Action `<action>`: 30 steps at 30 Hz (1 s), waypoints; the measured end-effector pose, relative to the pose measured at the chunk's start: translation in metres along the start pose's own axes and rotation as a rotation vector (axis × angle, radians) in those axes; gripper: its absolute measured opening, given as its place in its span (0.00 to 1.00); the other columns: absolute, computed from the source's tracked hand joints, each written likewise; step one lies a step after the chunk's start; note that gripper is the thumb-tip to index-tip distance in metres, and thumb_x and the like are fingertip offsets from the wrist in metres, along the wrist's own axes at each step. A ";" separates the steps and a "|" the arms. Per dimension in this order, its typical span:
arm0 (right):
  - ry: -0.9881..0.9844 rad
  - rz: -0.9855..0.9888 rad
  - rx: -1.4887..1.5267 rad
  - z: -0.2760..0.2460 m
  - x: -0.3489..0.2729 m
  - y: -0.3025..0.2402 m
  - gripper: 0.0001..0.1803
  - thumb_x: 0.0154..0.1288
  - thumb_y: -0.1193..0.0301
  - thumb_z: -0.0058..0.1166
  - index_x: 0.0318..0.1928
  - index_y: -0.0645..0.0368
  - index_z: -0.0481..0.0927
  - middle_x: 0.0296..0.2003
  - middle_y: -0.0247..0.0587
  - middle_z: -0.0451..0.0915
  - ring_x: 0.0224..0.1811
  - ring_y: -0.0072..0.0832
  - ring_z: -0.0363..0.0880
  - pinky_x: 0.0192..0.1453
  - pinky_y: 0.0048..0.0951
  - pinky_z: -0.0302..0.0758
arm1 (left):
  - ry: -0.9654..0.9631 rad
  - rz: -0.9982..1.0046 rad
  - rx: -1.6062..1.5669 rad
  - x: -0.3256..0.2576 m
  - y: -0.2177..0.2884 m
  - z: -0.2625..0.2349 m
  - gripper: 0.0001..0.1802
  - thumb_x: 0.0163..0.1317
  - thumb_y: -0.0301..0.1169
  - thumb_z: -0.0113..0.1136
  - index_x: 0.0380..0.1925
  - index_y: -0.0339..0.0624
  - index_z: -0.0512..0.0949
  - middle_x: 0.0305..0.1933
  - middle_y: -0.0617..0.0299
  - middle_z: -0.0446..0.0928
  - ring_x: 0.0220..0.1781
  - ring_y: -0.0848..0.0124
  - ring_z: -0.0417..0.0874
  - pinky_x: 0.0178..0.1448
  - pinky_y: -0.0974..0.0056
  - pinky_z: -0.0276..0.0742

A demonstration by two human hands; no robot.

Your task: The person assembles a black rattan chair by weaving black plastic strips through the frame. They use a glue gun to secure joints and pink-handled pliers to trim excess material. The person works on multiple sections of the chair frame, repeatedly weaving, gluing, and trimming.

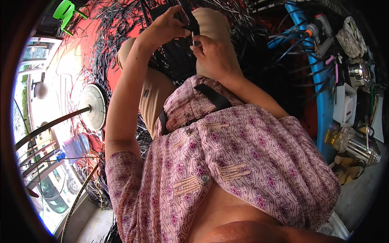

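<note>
A flat black strip (pixel 189 17) runs down from the top edge between my two hands, above my knees. My left hand (pixel 165 27) is closed at its left side, thumb and fingertips pinching it. Just below and to the right, my right hand (pixel 214 56) is closed too, its fingertips pinching the lower end, where a thin pale edge shows. Dark woven-looking material (pixel 178 60) lies between my legs, mostly in shadow. What exactly it is, I cannot make out.
Tangled black strips cover much of the red floor (pixel 111 79). A round grey base with a pole (pixel 94 106) and a large water bottle (pixel 76 146) stand at left, a green chair (pixel 67 14) far left. Along the right, a blue bench (pixel 322 105) borders jars and tools.
</note>
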State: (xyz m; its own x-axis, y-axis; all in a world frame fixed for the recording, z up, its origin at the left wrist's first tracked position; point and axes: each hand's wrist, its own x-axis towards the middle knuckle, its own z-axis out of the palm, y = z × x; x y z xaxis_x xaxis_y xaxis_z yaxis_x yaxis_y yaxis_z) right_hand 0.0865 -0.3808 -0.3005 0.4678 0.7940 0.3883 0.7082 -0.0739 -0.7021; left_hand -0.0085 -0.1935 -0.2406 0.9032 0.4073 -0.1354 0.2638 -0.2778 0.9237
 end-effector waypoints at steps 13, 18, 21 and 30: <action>0.056 0.211 0.267 0.018 0.001 0.011 0.13 0.63 0.67 0.69 0.44 0.61 0.86 0.29 0.47 0.87 0.29 0.39 0.86 0.37 0.38 0.80 | -0.093 -0.003 -0.103 0.004 -0.004 -0.006 0.52 0.60 0.24 0.71 0.80 0.35 0.50 0.42 0.54 0.85 0.42 0.71 0.85 0.47 0.67 0.80; 0.042 0.219 0.438 0.020 0.008 0.028 0.13 0.61 0.65 0.72 0.37 0.63 0.87 0.24 0.42 0.85 0.22 0.26 0.81 0.31 0.30 0.76 | -0.082 -0.008 -0.115 0.001 0.000 -0.004 0.52 0.61 0.24 0.71 0.80 0.34 0.50 0.42 0.54 0.85 0.42 0.70 0.85 0.47 0.67 0.80; -0.024 0.225 0.433 0.012 0.012 0.027 0.11 0.62 0.67 0.70 0.36 0.63 0.88 0.22 0.39 0.84 0.23 0.21 0.79 0.30 0.28 0.75 | -0.072 0.039 -0.133 0.003 -0.006 -0.005 0.53 0.59 0.23 0.73 0.79 0.30 0.49 0.41 0.51 0.86 0.38 0.68 0.88 0.42 0.67 0.82; -0.240 0.456 0.617 -0.014 0.018 0.015 0.09 0.65 0.67 0.69 0.35 0.61 0.86 0.25 0.27 0.80 0.23 0.14 0.73 0.30 0.18 0.70 | -0.012 0.093 0.029 0.003 -0.011 -0.002 0.51 0.56 0.25 0.74 0.77 0.33 0.55 0.40 0.54 0.87 0.37 0.69 0.88 0.43 0.66 0.82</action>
State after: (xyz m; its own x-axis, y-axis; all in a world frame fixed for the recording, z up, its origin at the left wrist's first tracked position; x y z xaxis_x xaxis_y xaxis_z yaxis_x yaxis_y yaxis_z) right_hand 0.1133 -0.3766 -0.2958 0.4645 0.8793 -0.1055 0.0220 -0.1305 -0.9912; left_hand -0.0090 -0.1880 -0.2503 0.9281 0.3685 -0.0542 0.1885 -0.3393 0.9216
